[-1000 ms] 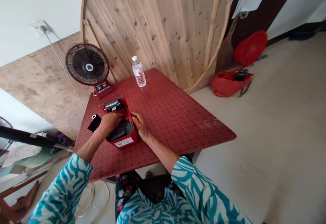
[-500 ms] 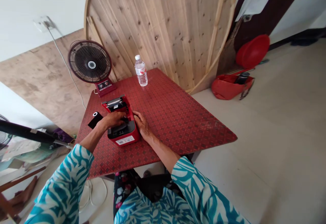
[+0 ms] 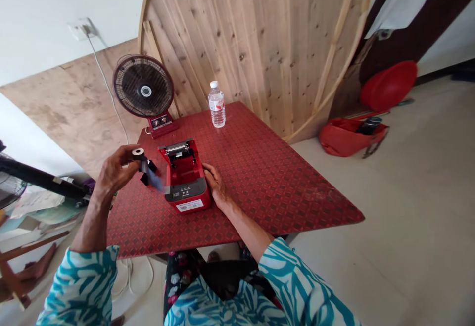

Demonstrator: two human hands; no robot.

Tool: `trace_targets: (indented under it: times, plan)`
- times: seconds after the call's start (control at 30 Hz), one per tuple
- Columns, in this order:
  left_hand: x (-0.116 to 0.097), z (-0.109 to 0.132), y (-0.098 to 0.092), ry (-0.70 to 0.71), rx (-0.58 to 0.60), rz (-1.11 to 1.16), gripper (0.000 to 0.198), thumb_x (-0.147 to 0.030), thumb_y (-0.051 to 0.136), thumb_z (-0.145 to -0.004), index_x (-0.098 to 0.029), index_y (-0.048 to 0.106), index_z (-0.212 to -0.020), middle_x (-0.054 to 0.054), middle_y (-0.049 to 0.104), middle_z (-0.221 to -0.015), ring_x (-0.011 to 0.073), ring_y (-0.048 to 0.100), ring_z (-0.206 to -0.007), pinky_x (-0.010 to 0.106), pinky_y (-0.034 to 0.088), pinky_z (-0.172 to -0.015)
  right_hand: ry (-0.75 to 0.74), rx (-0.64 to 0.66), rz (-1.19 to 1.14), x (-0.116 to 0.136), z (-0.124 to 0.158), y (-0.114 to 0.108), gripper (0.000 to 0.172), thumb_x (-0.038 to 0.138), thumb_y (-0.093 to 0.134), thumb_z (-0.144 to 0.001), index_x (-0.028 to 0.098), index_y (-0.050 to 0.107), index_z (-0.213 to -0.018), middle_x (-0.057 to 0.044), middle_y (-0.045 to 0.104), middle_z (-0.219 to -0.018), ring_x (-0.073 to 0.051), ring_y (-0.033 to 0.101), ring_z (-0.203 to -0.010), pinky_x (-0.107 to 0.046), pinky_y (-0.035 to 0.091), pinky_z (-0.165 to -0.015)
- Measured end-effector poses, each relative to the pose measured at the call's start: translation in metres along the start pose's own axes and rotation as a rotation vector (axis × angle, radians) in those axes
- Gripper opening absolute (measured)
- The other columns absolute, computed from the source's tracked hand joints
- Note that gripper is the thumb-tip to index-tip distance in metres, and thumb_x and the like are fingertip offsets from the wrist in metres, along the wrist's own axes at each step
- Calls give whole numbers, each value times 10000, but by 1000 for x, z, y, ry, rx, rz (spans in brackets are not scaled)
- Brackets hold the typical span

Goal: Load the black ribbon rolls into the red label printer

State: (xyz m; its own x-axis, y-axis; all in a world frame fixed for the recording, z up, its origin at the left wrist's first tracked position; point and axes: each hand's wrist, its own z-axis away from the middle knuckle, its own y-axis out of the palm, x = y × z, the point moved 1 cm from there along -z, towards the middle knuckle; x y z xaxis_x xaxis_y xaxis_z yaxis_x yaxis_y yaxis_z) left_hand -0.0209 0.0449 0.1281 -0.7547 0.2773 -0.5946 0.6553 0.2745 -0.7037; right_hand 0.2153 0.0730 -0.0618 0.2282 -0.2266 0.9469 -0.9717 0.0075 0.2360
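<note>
A red and black receipt printer stands on the table with its lid tilted back and its red paper bay bare. My left hand is left of the printer, raised above the table, its fingers closed on a dark paper roll with a white core. A loose dark strip trails from this roll toward the printer, blurred by motion. Behind it, partly hidden, a second black roll lies on the table. My right hand grips the right side of the printer, fingers along its wall.
The red patterned table narrows to a corner at right. At its back are a small fan and a water bottle. A round wooden board leans behind. A red bag sits on the floor.
My left hand has come out of the printer bay and moved left and up, bringing out the paper roll. My right hand stays at the printer's side. The view has shifted slightly.
</note>
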Motion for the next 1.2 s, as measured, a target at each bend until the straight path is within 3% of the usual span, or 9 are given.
trace_targets:
  times: [0.1, 0.23, 0.37, 0.5, 0.63, 0.73, 0.83, 1.0, 1.2]
  plan:
    - [42, -12, 1, -138, -5, 171, 426, -338, 682, -634, -146, 611, -1007, 60, 723, -846, 213, 693, -786, 350, 551, -772, 15, -6, -21, -2, 0, -1, 383, 481, 504, -864, 267, 632, -1156, -33, 640, -1232, -217, 539, -1191, -402, 377, -1068]
    - [84, -32, 37, -186, 25, 19, 353, -305, 643, -644, -153, 622, -961, 78, 731, -945, 235, 691, -913, 343, 531, -824, 49, 2, -58, -3, 0, -1, 392, 489, 517, -855, 261, 626, -1154, -36, 642, -1243, -232, 542, -1201, -415, 387, -1058]
    - [98, -45, 76, -166, 80, -239, 260, -248, 617, -687, -205, 655, -941, 55, 744, -976, 264, 679, -1002, 388, 482, -924, 50, -1, -60, 0, 1, -1, 380, 480, 525, -847, 265, 633, -1140, -31, 653, -1237, -238, 556, -1197, -412, 393, -1055]
    - [102, -46, 98, -167, 71, -283, 174, -221, 672, -675, -210, 675, -849, 69, 756, -870, 333, 664, -1034, 551, 297, -1081, 43, -9, -43, 1, 1, -2, 369, 477, 533, -841, 267, 646, -1122, -24, 670, -1213, -237, 573, -1179, -406, 402, -1050]
    - [119, -46, 86, -138, 58, -235, 294, -321, 690, -711, -214, 681, -985, 86, 736, -1068, 321, 609, -1148, 528, 279, -1109, 43, -6, -43, -1, 1, -3, 373, 478, 531, -847, 268, 643, -1134, -23, 667, -1227, -239, 572, -1184, -411, 401, -1051]
    - [145, -45, 62, -183, -85, 150, 478, -457, 590, -782, -190, 613, -1178, 115, 649, -1269, 279, 573, -1208, 439, 398, -1052, 60, -5, -51, -2, 1, -3, 380, 481, 536, -850, 270, 639, -1148, -25, 656, -1252, -242, 559, -1203, -414, 402, -1049]
    - [169, -38, 47, -296, -115, 375, 578, -464, 670, -675, -149, 611, -1156, 161, 667, -1221, 303, 593, -1179, 451, 444, -1009, 74, -16, -52, -2, 2, -3, 381, 477, 546, -845, 265, 642, -1147, -29, 653, -1259, -246, 559, -1202, -416, 409, -1041]
    - [182, -23, 68, -337, -13, 463, 648, -392, 808, -510, -174, 643, -1098, 125, 723, -1096, 303, 658, -1053, 425, 520, -900, 68, -23, -60, 0, 2, -2, 384, 488, 552, -833, 261, 647, -1128, -29, 662, -1242, -250, 572, -1181, -416, 422, -1025]
    - [175, -24, 84, -353, -207, 634, 526, -377, 833, -505, -154, 655, -947, 58, 729, -879, 233, 683, -877, 346, 538, -822, 64, -23, -57, 1, 1, -1, 394, 491, 542, -826, 254, 641, -1124, -30, 676, -1205, -241, 585, -1157, -403, 426, -1017]
